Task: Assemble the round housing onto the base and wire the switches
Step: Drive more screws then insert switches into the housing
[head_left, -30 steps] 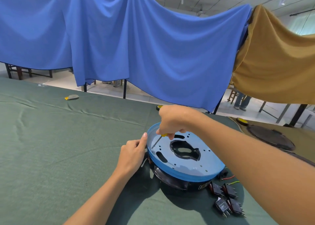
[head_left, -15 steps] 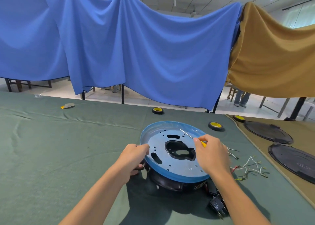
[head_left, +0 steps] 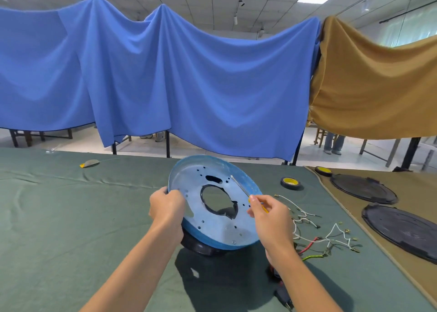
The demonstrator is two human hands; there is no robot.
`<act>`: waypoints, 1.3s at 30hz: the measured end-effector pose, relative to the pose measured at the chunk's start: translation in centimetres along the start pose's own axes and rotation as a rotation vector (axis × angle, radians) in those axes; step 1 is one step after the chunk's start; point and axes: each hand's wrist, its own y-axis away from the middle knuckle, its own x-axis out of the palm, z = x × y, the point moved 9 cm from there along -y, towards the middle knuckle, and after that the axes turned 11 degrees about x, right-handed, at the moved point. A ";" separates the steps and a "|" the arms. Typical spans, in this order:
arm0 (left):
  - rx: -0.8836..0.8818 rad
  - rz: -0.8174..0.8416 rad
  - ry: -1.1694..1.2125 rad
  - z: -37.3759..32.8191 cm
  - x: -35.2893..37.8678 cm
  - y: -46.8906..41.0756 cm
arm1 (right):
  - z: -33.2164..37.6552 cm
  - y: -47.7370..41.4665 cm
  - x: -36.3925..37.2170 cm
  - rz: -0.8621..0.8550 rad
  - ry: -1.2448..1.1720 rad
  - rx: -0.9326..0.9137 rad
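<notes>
nearest, beside the right forearm, dark switches (head_left: pixel 285 297) are seen on the counter (head_left: pixel 59 217), blurred and seemingly not yet wired. the left hand (head_left: pixel 166 207) is clenched on the left rim of the blue housing (head_left: pixel 220 231), fingers curled over the edge, apparently so that the plate is steadied while tilted, its far edge raised and its near edge resting on the black base (head_left: pixel 198 246). the right hand (head_left: pixel 269 219) is closed in a pinch on the yellow handle of a thin screwdriver (head_left: pixel 240 185), whose shaft is laid across the plate's right side, tip pointed toward the small holes at the far side; a screw hole is probably being sought. to the right, loose wires (head_left: pixel 331 238) are spread within reach, and further off a tape roll (head_left: pixel 290 182) is lying. behind all, a blue drape (head_left: pixel 189 87) is hung.
</notes>
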 end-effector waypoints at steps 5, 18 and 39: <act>0.579 -0.016 -0.303 -6.9 -0.6 2.4 | -1.1 -0.7 -1.1 -0.023 -0.275 0.139; 1.753 0.095 -1.172 -6.7 3.6 6.9 | -3.6 -1.4 -3.9 0.130 -0.555 0.401; 2.019 0.343 -0.913 0.8 0.7 6.5 | -4.5 -3.0 -3.9 0.094 -0.481 0.349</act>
